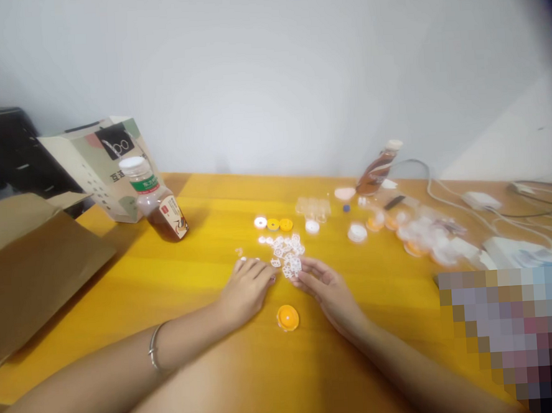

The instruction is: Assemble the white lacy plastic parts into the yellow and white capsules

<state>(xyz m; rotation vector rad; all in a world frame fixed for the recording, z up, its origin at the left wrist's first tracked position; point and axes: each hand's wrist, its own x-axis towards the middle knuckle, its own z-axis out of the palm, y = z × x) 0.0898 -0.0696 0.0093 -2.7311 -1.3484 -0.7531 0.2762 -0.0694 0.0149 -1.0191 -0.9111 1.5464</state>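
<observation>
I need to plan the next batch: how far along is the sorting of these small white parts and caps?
Looks done: three caps sit in a row beyond the pile. In hand: both hands, left hand and right hand, rest on the table at the pile of white rings; whether either pinches one is unclear. One orange cap lies between the wrists. Left: most rings loose, more caps at right.

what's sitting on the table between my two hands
In the head view, an orange cap lies on the table between the left hand and right hand, touching neither.
</observation>
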